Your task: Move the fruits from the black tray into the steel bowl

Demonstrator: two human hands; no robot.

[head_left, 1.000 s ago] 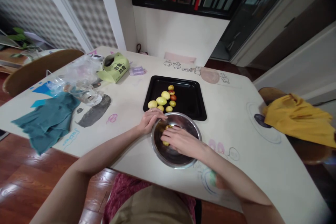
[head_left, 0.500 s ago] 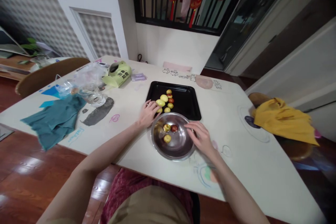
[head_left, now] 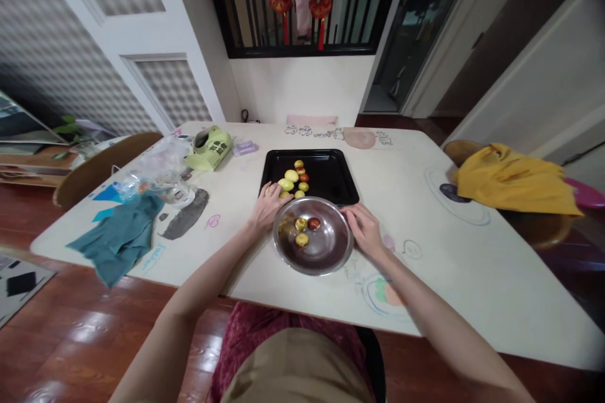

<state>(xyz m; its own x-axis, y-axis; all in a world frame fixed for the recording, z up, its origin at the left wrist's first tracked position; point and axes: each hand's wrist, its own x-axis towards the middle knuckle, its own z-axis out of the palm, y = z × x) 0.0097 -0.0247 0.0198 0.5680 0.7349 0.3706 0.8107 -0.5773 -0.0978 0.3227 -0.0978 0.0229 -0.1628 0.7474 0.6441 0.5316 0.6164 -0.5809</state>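
Observation:
A shiny metal bowl (head_left: 314, 258) sits near me on the table, holding two yellowish fruits (head_left: 302, 240) and one dark red fruit (head_left: 314, 223) that look like jujubes. My right hand (head_left: 365, 228) pinches the bowl's right rim between thumb and fingers. Just beyond the bowl lies a black baking tray (head_left: 331, 176); several small yellow-green and reddish fruits (head_left: 291, 175) are grouped on its left half. My left hand (head_left: 268, 206) lies over the tray's near left corner, its fingers extended beside a yellow fruit (head_left: 285, 195). Those fingertips are partly hidden, and contact is unclear.
A teal cloth (head_left: 118, 236) hangs over the table's left edge. Clear plastic items (head_left: 167, 189) and a light green carton (head_left: 212, 148) stand behind it. A purple packet (head_left: 244, 147) lies near the carton. A yellow garment (head_left: 515, 182) drapes a chair at right.
The camera view has shifted. My right hand has closed from loosely spread fingers to a pinch on the bowl's rim. My left hand stays at the tray corner; the fruits keep their arrangement.

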